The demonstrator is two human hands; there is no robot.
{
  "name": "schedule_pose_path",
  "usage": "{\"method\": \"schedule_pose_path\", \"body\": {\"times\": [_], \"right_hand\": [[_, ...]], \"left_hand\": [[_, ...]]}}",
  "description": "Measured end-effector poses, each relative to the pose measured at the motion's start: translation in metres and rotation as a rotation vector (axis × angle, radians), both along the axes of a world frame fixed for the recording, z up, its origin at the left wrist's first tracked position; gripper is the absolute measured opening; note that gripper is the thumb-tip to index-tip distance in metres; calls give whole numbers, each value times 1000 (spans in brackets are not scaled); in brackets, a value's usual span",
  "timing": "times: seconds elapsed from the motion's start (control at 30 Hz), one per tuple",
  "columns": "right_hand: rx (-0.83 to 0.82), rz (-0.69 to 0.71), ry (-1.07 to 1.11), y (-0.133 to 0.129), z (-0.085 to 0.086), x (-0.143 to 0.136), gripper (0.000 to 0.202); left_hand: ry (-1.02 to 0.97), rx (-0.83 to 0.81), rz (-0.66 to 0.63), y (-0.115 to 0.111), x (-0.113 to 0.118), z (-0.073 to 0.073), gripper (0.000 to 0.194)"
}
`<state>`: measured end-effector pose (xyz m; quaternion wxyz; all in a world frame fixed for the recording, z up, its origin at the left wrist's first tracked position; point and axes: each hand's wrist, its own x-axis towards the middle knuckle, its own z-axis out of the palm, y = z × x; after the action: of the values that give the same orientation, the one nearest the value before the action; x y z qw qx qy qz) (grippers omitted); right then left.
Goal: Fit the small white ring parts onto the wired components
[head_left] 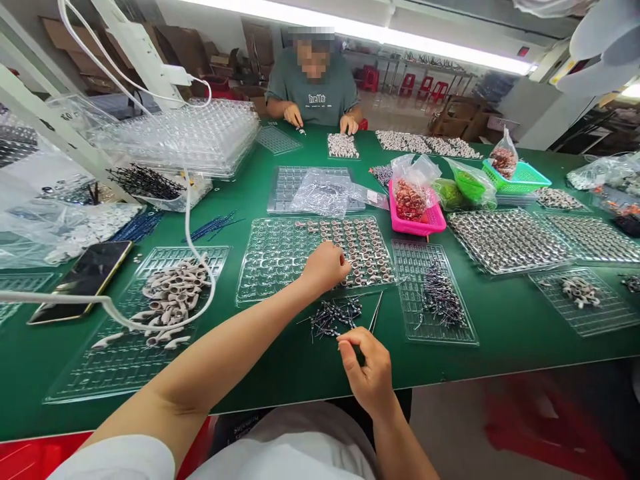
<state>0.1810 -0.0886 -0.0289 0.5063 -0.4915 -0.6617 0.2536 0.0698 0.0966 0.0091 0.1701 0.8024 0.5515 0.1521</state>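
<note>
My left hand reaches over a clear compartment tray. Its fingers are curled closed, and whatever they hold is hidden. Small ring-shaped beige and brown parts fill the tray's right side. Nearer the table edge, my right hand is pinched, thumb against forefinger; anything between the tips is too small to name. Just beyond it lies a loose pile of dark thin-wired components. A pair of metal tweezers rests beside that pile.
Left: a tray with curved beige pieces, a white cable and a phone. Right: a tray of wired parts and a pink basket. Behind: bagged trays. Across the table, a person handles small pieces.
</note>
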Motion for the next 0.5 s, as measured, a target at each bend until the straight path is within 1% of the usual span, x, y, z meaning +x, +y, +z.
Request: {"method": "schedule_pose_path", "body": {"times": [0.1, 0.17, 0.23, 0.27, 0.3, 0.37, 0.43, 0.5], "right_hand": [[3, -137, -15, 0, 2, 11, 11], [0, -198, -75, 0, 6, 21, 10], [-8, -193, -175, 1, 10, 28, 9], [-16, -168, -233, 1, 12, 30, 9], [-22, -136, -291, 2, 13, 30, 8], [-34, -71, -402, 4, 14, 26, 8], [-40, -35, -506, 8, 11, 17, 9], [-36, -35, -595, 12, 7, 8, 8]], "left_hand": [[-91, -10, 1, -15, -8, 15, 18], [-149, -47, -20, -33, -21, 26, 17], [-219, -112, -43, -54, -37, 34, 18], [-297, -181, -53, -65, -46, 36, 19], [-385, -254, -56, -75, -54, 36, 18], [-584, -396, -40, -91, -66, 30, 16], [-756, -528, -4, -98, -74, 20, 27], [-863, -668, 21, -98, -79, 9, 36]]}}
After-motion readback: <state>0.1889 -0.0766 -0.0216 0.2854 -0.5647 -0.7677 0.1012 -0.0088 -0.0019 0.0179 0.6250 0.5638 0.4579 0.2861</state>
